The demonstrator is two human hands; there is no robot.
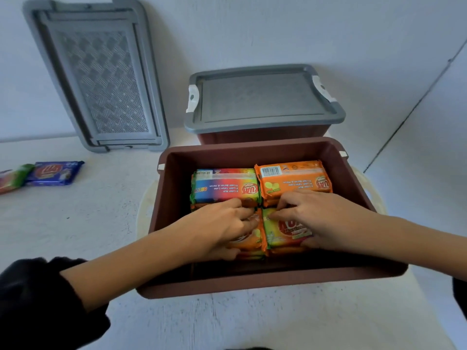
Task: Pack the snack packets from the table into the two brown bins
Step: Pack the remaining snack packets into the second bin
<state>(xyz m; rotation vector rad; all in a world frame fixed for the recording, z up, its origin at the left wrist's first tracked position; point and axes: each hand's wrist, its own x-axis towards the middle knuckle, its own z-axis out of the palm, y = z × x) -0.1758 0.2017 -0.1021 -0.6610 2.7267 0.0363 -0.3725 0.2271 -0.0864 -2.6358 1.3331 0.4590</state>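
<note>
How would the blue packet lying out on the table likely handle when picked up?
The blue packet looks flat and glossy, so probably light and a bit slippery. Its block-like shape suggests biscuits inside: likely fairly stiff, possibly breakable if squeezed. Lying flat, it shouldn't roll.

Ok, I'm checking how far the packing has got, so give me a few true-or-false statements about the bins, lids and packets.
1. Both hands, left hand and right hand, are inside the open bin. True.
2. The far bin has no lid. False: a grey lid covers it.
3. The spare lid leans against the wall. True.
4. No packets remain on the table. False: a blue packet and a green packet lie at the left.
5. The open bin holds only blue packets. False: an orange packet and multicoloured ones show.
</note>
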